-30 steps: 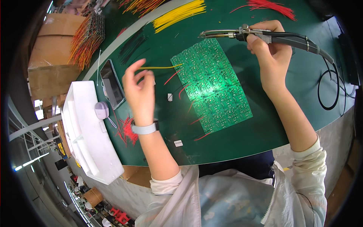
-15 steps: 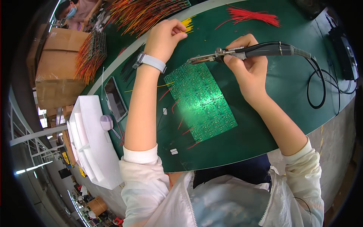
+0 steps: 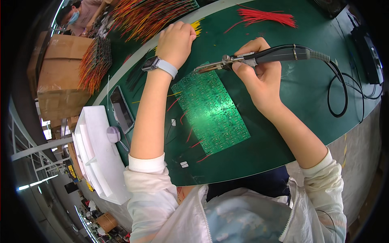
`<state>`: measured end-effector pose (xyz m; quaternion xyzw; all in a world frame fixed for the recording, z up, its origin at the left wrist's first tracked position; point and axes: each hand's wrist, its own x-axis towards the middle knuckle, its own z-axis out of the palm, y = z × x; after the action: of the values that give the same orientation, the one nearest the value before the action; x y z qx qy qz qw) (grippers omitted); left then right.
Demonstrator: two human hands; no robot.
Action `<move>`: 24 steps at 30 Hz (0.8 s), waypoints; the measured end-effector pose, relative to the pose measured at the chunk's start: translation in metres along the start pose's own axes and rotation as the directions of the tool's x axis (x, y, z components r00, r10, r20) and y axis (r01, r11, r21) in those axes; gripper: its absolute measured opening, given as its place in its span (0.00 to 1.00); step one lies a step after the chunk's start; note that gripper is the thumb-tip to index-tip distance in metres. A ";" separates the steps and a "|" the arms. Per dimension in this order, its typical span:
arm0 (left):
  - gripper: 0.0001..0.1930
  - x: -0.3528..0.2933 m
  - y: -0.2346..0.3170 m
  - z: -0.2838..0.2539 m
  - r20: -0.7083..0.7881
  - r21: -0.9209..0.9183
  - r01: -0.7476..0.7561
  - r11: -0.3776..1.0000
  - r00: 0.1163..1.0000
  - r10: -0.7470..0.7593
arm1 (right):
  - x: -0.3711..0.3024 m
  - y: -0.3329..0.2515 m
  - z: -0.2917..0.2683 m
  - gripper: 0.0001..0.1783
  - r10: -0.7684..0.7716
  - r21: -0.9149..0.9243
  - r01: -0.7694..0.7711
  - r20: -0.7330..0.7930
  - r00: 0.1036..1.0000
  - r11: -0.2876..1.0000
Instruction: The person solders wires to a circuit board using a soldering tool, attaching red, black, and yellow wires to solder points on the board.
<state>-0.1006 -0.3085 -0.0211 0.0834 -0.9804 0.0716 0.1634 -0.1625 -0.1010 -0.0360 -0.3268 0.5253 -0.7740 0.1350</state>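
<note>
Both hands sit almost as before: the left hand [image 3: 175,40] stays closed on yellow wires [image 3: 196,27], the right hand [image 3: 259,79] still grips the soldering iron [image 3: 259,56] above the green circuit board [image 3: 210,110] on the green table [image 3: 308,101]; cardboard boxes [image 3: 54,77] stand left.

Circuit board [image 3: 210,111]: green, fine pale tracery. Mat [image 3: 259,154]: dark green. Wire bundle [image 3: 263,17]: red. Tray [image 3: 99,154]: white.

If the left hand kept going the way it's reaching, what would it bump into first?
Probably the yellow wires just past the left hand; its fingers already seem to be at them. Beyond lies the pile of orange and red wires.
</note>
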 end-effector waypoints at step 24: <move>0.09 -0.146 0.065 -0.060 0.153 -0.950 0.305 0.072 0.652 -0.743 | -0.009 0.002 -0.006 0.08 0.050 -0.161 -0.028 0.132 0.990 0.987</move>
<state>0.0423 -0.2147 -0.0211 0.3152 -0.6716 -0.5542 0.3774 -0.1596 -0.0924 -0.0423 -0.3779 0.5813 -0.7028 0.1592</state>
